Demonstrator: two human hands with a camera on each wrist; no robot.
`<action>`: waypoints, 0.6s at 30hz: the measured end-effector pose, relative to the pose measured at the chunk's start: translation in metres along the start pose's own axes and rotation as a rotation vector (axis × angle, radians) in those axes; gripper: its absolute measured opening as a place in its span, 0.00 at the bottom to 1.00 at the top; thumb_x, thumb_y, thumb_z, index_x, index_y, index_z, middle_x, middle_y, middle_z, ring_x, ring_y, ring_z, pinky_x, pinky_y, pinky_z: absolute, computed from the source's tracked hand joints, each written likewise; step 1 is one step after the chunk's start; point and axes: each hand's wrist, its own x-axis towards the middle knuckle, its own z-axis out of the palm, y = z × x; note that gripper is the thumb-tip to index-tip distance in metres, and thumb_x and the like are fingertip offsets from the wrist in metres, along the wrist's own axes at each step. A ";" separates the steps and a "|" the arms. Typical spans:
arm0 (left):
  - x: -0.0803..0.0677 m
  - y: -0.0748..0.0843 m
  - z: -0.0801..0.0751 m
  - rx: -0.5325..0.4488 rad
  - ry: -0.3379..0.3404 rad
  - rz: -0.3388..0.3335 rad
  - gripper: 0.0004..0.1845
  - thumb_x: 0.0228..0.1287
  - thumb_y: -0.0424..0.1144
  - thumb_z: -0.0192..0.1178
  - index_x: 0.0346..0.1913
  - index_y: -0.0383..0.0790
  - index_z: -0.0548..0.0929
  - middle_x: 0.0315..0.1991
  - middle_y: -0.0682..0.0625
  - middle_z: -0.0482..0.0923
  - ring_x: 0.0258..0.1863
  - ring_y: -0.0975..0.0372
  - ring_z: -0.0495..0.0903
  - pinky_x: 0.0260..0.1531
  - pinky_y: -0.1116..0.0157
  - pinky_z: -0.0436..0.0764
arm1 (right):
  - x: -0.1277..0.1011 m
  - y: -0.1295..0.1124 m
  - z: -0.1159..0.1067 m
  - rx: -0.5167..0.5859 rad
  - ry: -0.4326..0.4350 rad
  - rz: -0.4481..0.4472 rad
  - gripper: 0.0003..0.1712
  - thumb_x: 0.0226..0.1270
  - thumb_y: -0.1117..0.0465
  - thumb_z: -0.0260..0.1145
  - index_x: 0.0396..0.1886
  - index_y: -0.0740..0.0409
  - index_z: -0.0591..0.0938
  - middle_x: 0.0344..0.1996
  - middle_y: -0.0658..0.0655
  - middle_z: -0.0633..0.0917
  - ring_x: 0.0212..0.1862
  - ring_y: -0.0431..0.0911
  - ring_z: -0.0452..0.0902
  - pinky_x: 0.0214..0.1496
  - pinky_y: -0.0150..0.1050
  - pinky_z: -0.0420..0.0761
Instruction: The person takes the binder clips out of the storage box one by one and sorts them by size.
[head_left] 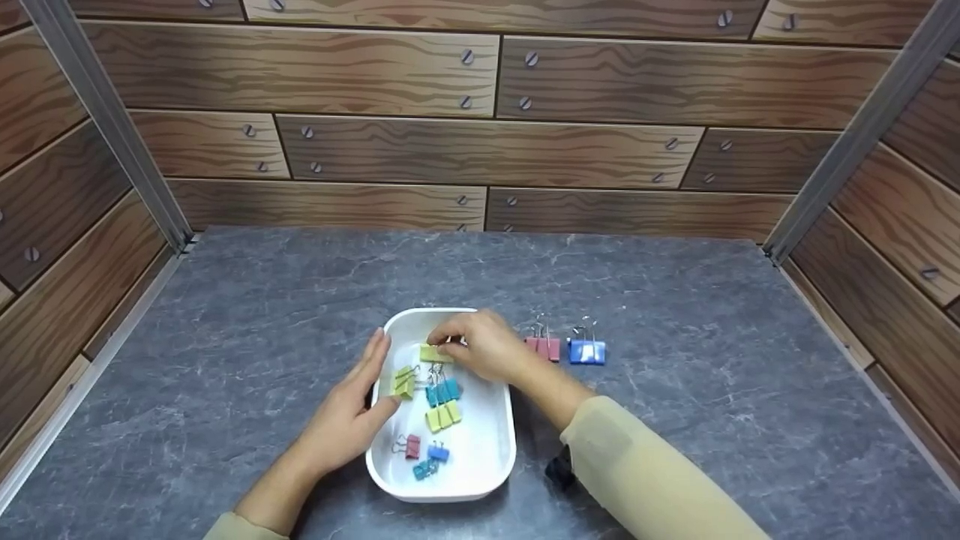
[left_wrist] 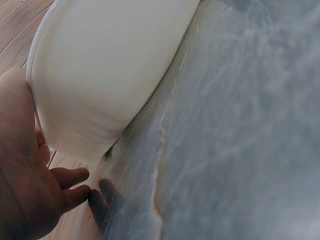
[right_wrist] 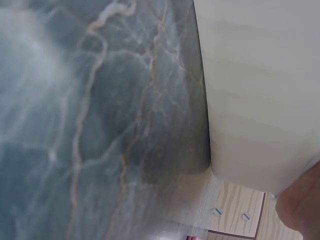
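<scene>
Right hand: the right hand (head_left: 487, 346) is over the far part of the white tray (head_left: 491, 450); its grip is grasping a yellow binder clip (head_left: 436, 354) between fingertips and thumb.
Left hand: the left hand (head_left: 352, 409) rests against the left wall of the tray with straight fingers; its grip is released and it holds nothing. In the left wrist view the palm (left_wrist: 20, 170) lies beside the tray wall (left_wrist: 110, 70).
Tray: it stands on the grey marbled counter (head_left: 262, 300), near the front edge, a little left of the middle.
Held clip: it is above the far end of the tray, inside the rim.
Other clips in the tray: a yellow-green clip (head_left: 403, 382) by the left wall, a teal clip (head_left: 442, 391) in the middle, a yellow clip (head_left: 443, 416) just in front of it, and small red (head_left: 412, 446) and blue clips (head_left: 437, 452) near the front end.
Clips on the counter: a pink clip (head_left: 542, 347) and a blue clip (head_left: 586, 351) stand side by side, just right of the tray, handles up.
Right wrist view: only the tray wall (right_wrist: 260, 90) and the counter show; the fingers are not clear there.
Surroundings: wood-pattern walls (head_left: 480, 150) close the counter at the back and both sides.
</scene>
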 end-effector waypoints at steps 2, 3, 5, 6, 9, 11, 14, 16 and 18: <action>0.000 0.000 0.000 0.001 0.002 0.002 0.44 0.72 0.39 0.60 0.86 0.45 0.53 0.86 0.53 0.44 0.83 0.49 0.53 0.78 0.44 0.57 | 0.000 0.000 0.001 -0.006 0.014 0.014 0.09 0.71 0.64 0.73 0.48 0.55 0.93 0.46 0.52 0.93 0.50 0.49 0.89 0.58 0.48 0.84; 0.000 0.000 0.000 0.001 0.003 0.005 0.44 0.72 0.39 0.60 0.86 0.45 0.53 0.86 0.52 0.45 0.82 0.48 0.53 0.78 0.44 0.57 | 0.000 0.000 0.001 -0.012 0.024 0.020 0.09 0.71 0.64 0.72 0.48 0.55 0.93 0.46 0.52 0.93 0.51 0.50 0.89 0.59 0.48 0.84; 0.000 0.001 0.000 -0.001 0.002 0.007 0.44 0.72 0.39 0.60 0.86 0.45 0.53 0.86 0.51 0.45 0.83 0.49 0.53 0.78 0.44 0.57 | 0.000 -0.001 0.002 -0.016 0.045 0.040 0.09 0.72 0.63 0.72 0.48 0.55 0.93 0.47 0.53 0.93 0.51 0.50 0.89 0.60 0.48 0.84; 0.000 0.000 0.000 -0.004 0.000 0.006 0.43 0.72 0.39 0.60 0.86 0.44 0.53 0.87 0.50 0.45 0.83 0.50 0.52 0.78 0.45 0.56 | 0.000 -0.002 0.002 -0.017 0.056 0.052 0.09 0.72 0.63 0.71 0.48 0.55 0.93 0.47 0.54 0.92 0.52 0.50 0.89 0.60 0.48 0.84; 0.000 0.001 -0.001 -0.012 -0.005 0.003 0.43 0.73 0.38 0.59 0.86 0.44 0.53 0.87 0.50 0.46 0.83 0.51 0.52 0.79 0.46 0.56 | 0.000 -0.002 0.003 -0.004 0.092 0.075 0.09 0.73 0.64 0.71 0.48 0.55 0.93 0.46 0.54 0.92 0.51 0.50 0.89 0.59 0.47 0.85; 0.000 0.000 -0.001 -0.014 -0.006 0.002 0.43 0.73 0.38 0.59 0.86 0.44 0.53 0.87 0.50 0.46 0.83 0.51 0.51 0.79 0.46 0.56 | 0.000 -0.002 0.003 0.012 0.115 0.087 0.09 0.73 0.65 0.70 0.48 0.56 0.93 0.45 0.55 0.92 0.50 0.50 0.89 0.58 0.46 0.85; 0.000 0.000 0.000 -0.008 0.000 0.015 0.43 0.72 0.38 0.59 0.86 0.42 0.54 0.87 0.49 0.46 0.83 0.50 0.52 0.78 0.45 0.57 | 0.000 -0.001 0.004 0.027 0.152 0.083 0.09 0.73 0.66 0.70 0.46 0.56 0.93 0.44 0.55 0.93 0.48 0.49 0.89 0.55 0.46 0.86; 0.000 0.000 0.000 -0.005 0.001 0.018 0.43 0.72 0.38 0.59 0.86 0.43 0.54 0.87 0.49 0.46 0.83 0.51 0.52 0.78 0.46 0.57 | 0.000 0.000 0.005 0.043 0.169 0.087 0.08 0.73 0.66 0.70 0.45 0.56 0.94 0.43 0.54 0.93 0.47 0.49 0.89 0.54 0.46 0.87; -0.001 0.000 0.000 -0.004 0.000 0.019 0.43 0.72 0.38 0.59 0.86 0.43 0.54 0.87 0.49 0.46 0.83 0.51 0.52 0.78 0.46 0.57 | -0.001 0.000 0.005 0.067 0.182 0.095 0.08 0.73 0.66 0.70 0.45 0.56 0.94 0.43 0.54 0.93 0.46 0.49 0.89 0.53 0.45 0.87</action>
